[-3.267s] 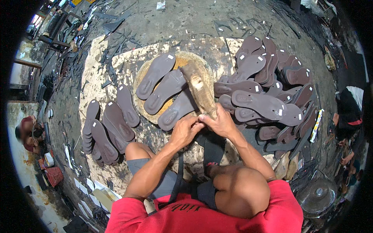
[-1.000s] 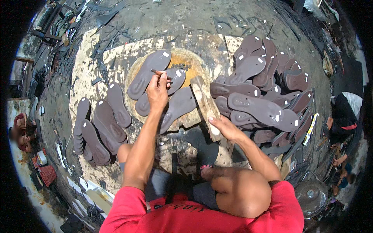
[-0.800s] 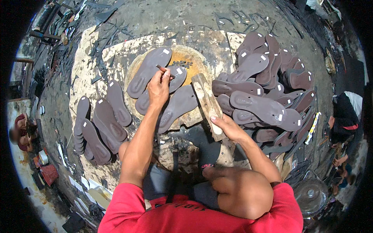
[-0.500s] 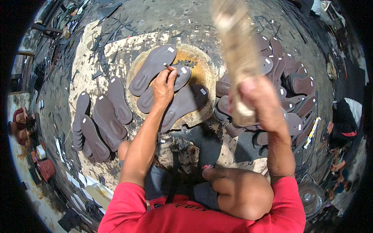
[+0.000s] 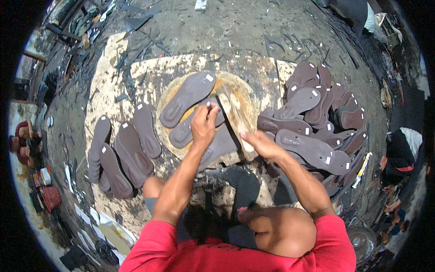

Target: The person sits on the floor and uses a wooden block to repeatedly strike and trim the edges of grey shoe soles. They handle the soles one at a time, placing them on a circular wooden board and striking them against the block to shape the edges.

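We look down on a round wooden block (image 5: 242, 97), worn and pale tan, at the centre of the frame, on a floor (image 5: 253, 27) of rough grey concrete strewn with dark offcuts. Three dark brown rubber sandal soles lie across the block, flat, matte and long-oval. The upper sole (image 5: 186, 98) carries a small white tag at its toe. Our left hand (image 5: 204, 124) rests on the middle sole (image 5: 183, 132), fingertips pinched narrow around something small and pale near the sole's upper end; what it is, we cannot make out. The third sole (image 5: 220, 146) is partly hidden under that hand and wrist.

Our right hand (image 5: 262, 144) closes its grip around the lower end of a wooden mallet (image 5: 234, 119), a long, scuffed, light-coloured bat that lies slanted across the block's right side, just beside the left hand.

At the right of the frame sits a loose heap of brown soles (image 5: 312, 120), many overlapping, so their count is unclear. At the left a smaller fan of soles (image 5: 120, 152) lies on a stained pale board (image 5: 108, 77). Our knees and red shirt (image 5: 235, 251) cover the lower centre.
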The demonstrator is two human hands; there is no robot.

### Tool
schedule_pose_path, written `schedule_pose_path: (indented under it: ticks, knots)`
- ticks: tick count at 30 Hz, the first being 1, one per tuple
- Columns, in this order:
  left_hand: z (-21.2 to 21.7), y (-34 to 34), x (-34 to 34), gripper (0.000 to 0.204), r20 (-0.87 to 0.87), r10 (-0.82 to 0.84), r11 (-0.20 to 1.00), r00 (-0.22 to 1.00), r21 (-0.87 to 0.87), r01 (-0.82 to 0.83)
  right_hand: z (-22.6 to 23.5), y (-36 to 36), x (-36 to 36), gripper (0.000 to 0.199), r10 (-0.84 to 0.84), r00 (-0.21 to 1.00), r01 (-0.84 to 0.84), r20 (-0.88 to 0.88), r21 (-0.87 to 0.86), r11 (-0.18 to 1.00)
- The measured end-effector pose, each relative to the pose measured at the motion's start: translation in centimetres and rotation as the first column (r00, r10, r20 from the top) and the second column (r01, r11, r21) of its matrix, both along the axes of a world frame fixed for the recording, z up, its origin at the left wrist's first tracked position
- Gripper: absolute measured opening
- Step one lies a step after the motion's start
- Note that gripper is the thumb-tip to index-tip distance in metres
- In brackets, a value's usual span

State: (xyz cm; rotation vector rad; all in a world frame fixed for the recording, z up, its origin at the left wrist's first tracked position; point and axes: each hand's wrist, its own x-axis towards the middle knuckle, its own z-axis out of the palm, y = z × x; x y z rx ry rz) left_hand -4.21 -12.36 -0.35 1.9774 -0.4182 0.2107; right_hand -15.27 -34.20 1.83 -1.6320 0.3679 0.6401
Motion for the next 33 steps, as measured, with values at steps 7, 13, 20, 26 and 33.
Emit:
schedule_pose_path:
  ticks: [7,13,20,26,33]
  knots:
    - [2.1,0.9,7.8,0.032,-0.165,0.142,0.917,0.976,-0.35,-0.193,-0.2,1.3,0.0,0.055,-0.065,0.996,0.075,-0.065,0.159,0.984]
    - [-0.8,1.3,11.0,0.031,-0.336,0.176,0.974,0.925,-0.079,-0.213,1.3,1.0,-0.7,0.054,-0.082,0.994,0.096,-0.075,0.203,0.975]
    - [-0.3,1.3,10.0,0.027,-0.261,0.152,0.985,0.953,-0.043,-0.169,10.7,0.7,5.1,0.057,-0.047,0.998,0.055,-0.052,0.15,0.987]
    - [-1.9,1.3,9.8,0.016,0.083,0.119,0.988,0.989,0.087,-0.126,20.0,3.2,9.2,0.048,-0.362,0.625,0.301,0.692,0.214,0.929]
    - [-2.9,1.4,9.7,0.015,0.242,0.077,0.959,0.967,0.248,-0.138,4.6,2.1,12.3,0.066,0.308,0.933,-0.264,0.185,-0.229,0.937]
